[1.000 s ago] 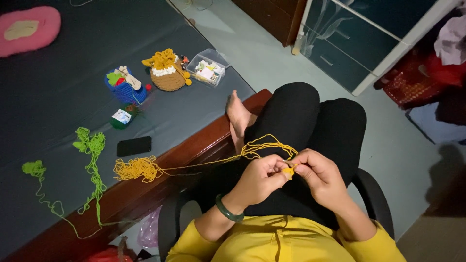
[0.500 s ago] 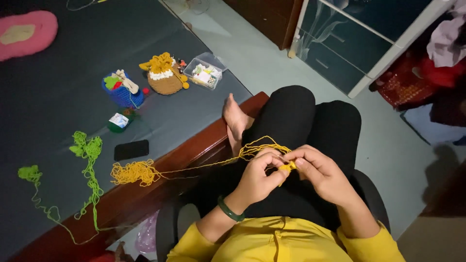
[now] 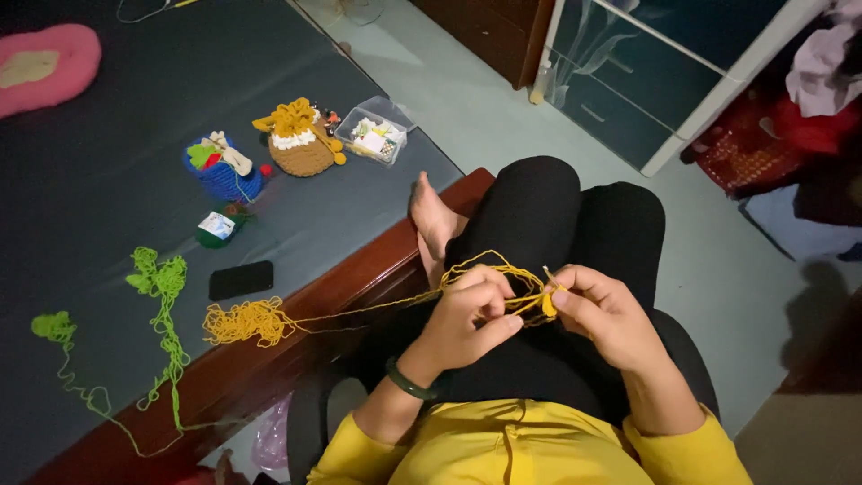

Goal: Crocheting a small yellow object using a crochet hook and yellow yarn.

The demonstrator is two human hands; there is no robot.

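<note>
Left hand (image 3: 471, 314): held over the lap, fingers curled shut around yellow yarn (image 3: 489, 269); a dark green bangle (image 3: 409, 382) is worn at the wrist.
Right hand (image 3: 602, 314): held just beside the left, thumb and fingers pinched shut on a small yellow crochet piece (image 3: 546, 304); a thin hook (image 3: 549, 277) is seen sticking up from the grip.
Yarn location: loops are draped over the black-clad lap between the hands; one strand is stretched left to a loose yellow yarn pile (image 3: 242, 321) near the table edge.
Table (image 3: 108, 135): dark top, red-brown wooden edge, placed to the person's left.
Near the pile: a black phone (image 3: 241, 279) is laid flat just above it; green yarn (image 3: 162, 296) is trailed in loose strands further left.
Further back: a blue crocheted pouch (image 3: 220, 171), a brown and yellow crocheted pouch (image 3: 298, 139) and a clear plastic box (image 3: 373, 135) are lined up in a row; a small green spool (image 3: 215, 227) is set below the blue pouch.
Far corner: a pink crocheted mat (image 3: 40, 67) is cut off by the frame.
Foot (image 3: 433, 220): bare, rested against the table edge.
Clothing: yellow top, black trousers.
</note>
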